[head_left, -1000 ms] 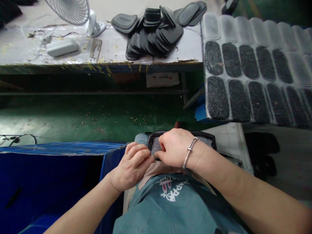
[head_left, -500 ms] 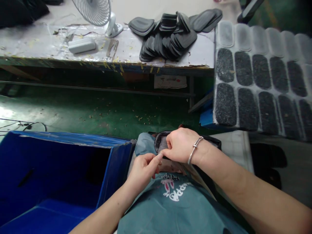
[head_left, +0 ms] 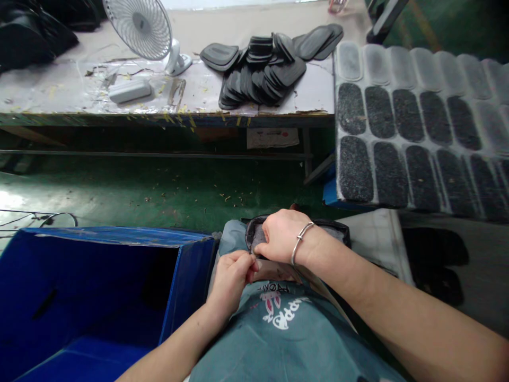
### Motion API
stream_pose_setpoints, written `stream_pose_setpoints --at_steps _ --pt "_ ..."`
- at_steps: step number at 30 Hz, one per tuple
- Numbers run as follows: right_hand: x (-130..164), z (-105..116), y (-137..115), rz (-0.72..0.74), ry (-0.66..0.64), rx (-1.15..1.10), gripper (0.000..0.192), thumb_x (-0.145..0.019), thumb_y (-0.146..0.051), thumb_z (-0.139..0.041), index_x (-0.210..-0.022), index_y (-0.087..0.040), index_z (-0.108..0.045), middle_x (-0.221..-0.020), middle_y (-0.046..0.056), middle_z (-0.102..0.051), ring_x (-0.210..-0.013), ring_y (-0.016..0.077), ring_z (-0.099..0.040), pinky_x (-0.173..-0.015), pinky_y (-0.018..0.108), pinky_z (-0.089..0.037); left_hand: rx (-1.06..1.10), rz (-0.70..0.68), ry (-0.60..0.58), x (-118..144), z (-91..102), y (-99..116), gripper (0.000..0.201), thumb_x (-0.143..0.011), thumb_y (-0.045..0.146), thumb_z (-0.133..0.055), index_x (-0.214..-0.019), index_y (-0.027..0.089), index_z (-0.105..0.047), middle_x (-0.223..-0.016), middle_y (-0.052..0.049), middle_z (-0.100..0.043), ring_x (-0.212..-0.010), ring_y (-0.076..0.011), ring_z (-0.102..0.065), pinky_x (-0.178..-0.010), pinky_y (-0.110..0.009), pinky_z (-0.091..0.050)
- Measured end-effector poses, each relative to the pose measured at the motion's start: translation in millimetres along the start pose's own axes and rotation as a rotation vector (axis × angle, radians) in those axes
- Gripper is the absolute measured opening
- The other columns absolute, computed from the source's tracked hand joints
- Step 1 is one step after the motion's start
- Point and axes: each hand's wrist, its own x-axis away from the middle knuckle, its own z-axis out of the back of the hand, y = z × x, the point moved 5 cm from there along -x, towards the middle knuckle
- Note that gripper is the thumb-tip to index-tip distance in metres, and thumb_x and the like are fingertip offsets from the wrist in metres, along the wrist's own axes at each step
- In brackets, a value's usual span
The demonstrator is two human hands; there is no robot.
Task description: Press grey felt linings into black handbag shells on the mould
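Both hands work on one grey pad (head_left: 257,239) lying on the lap, over the apron (head_left: 286,339).

Right hand (head_left: 284,239): lies on top of the pad, palm down, fingers (head_left: 260,248) curled and pressed to the pad's left end. Bracelet (head_left: 300,241) on that wrist. Most of the pad is hidden under this hand.

Left hand (head_left: 233,273): just left of and below the right fingers, thumb and forefinger pressed together, pinching at the pad's near-left edge. Cannot tell whether they grip the edge itself or a thin bit on it. The two hands touch at that spot.

Pad: long axis runs left-right across the lap. Rounded left end, with a dark rim, points toward the blue bin (head_left: 99,297). Right end shows as a dark edge past the right wrist. Lies about flat, felt-like grey face up.

Around the fingers:
- Bin: just left of the left hand, open top, its near wall beside the left forearm.
- Green floor (head_left: 159,191): beyond the fingers, scattered with small scraps.
- Bench (head_left: 79,101): well beyond, across the floor. On it a pile of dark pads (head_left: 262,69), a white fan (head_left: 139,24) and a white case (head_left: 129,90) left of the pile.
- Sheet (head_left: 417,122): beyond and right of the right hand, rows of dark oval pads with a row of pale ones at its far edge.
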Motion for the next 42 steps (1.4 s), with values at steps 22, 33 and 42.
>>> stream_pose_setpoints --at_steps 22,33,42 --pt "3 6 -9 -0.021 -0.056 0.049 0.036 -0.072 -0.046 -0.059 -0.085 -0.017 -0.076 -0.083 0.014 -0.073 -0.084 0.0267 -0.068 -0.068 0.031 -0.051 -0.216 -0.069 0.008 -11 9.0 4 0.024 -0.067 0.026 -0.053 -0.047 0.016 -0.057 -0.039 0.002 -0.048 -0.040 -0.0076 -0.037 -0.042 -0.020 -0.025" --pt "5 4 -13 -0.022 -0.069 0.045 0.036 -0.075 -0.041 -0.057 -0.088 -0.013 -0.074 -0.089 0.018 -0.072 -0.089 0.0264 -0.067 -0.073 0.030 -0.051 -0.066 -0.086 0.069 -7 3.5 -1 0.022 -0.066 0.023 -0.048 -0.045 0.018 -0.048 -0.040 0.005 -0.041 -0.043 -0.0078 -0.034 -0.043 -0.021 -0.025" --pt "5 -1 -14 0.019 -0.095 0.032 0.034 -0.076 -0.040 -0.058 -0.089 -0.013 -0.073 -0.090 0.018 -0.071 -0.091 0.0272 -0.067 -0.075 0.032 -0.050 -0.011 -0.075 0.060 -6 0.2 -5 0.026 -0.069 0.021 -0.050 -0.044 0.018 -0.044 -0.041 0.005 -0.039 -0.042 -0.0068 -0.033 -0.042 -0.021 -0.024"
